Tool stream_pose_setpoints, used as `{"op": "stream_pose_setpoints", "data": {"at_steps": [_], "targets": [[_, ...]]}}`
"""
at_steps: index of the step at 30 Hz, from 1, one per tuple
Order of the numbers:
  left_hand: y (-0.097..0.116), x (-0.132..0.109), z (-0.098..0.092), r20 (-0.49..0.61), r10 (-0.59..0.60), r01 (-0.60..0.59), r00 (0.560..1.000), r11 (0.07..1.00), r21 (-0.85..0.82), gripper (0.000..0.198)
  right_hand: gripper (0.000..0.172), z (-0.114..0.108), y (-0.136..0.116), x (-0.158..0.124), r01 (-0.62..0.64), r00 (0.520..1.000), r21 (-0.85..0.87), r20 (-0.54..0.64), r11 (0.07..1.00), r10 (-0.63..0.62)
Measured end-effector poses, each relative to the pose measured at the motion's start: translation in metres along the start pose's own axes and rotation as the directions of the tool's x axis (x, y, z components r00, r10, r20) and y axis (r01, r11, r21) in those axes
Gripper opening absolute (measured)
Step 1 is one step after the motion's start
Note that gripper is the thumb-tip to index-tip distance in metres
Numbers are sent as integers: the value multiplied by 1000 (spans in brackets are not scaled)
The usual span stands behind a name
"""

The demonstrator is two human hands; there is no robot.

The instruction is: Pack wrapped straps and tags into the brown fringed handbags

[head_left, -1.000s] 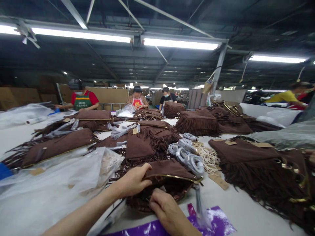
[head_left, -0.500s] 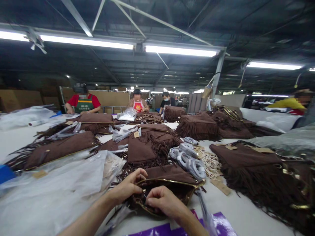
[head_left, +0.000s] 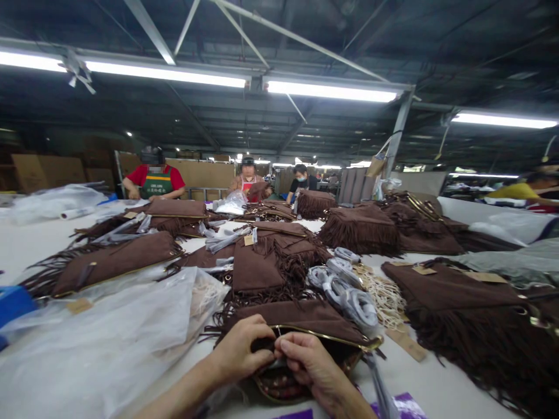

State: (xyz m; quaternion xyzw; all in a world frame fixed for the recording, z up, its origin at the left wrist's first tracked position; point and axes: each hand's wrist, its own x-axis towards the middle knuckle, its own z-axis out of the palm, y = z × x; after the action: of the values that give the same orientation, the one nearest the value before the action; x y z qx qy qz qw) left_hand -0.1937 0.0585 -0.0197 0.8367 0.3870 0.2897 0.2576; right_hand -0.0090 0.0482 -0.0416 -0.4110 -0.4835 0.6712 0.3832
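Note:
A dark brown fringed bag (head_left: 301, 311) lies in front of me, its gold-zippered mouth gaping towards me and a patterned lining showing inside. My left hand (head_left: 244, 349) is closed at the left part of this mouth, fingers curled and thumb towards the right hand. My right hand (head_left: 308, 364) pinches with thumb and forefinger, its tips meeting those of the left. A thin pale strand shows just above the fingertips; what exactly the fingers hold is too small to make out.
Clear plastic sheeting (head_left: 109, 343) covers the table on the left. Wrapped grey coils (head_left: 356, 305), pale cords (head_left: 386, 294) and a cardboard tag (head_left: 406, 342) lie right of the bag. More fringed bags (head_left: 463, 297) are piled around. Co-workers (head_left: 159, 181) stand across the table.
Both hands have come up from inside the bag to its zippered edge, and their fingertips now meet. The view has shifted slightly. A person opposite now holds up a brown piece.

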Motion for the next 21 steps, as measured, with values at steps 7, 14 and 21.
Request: {"op": "stream_pose_setpoints", "data": {"at_steps": [7, 14, 21], "targets": [[-3, -3, 16, -177, -147, 151, 973, 988, 10, 16, 33, -8, 8, -1, 100, 985, -174, -120, 980, -122], [-3, -2, 18, -190, -102, 93, 976, 994, -60, 18, 15, -2, 6, 5, 166, 946, -428, -187, 888, -267], [-2, 1, 18, -121, -207, 165, 971, 943, -288, 32, 20, 3, 14, 13, 211, 928, -516, -159, 830, -336]]}}
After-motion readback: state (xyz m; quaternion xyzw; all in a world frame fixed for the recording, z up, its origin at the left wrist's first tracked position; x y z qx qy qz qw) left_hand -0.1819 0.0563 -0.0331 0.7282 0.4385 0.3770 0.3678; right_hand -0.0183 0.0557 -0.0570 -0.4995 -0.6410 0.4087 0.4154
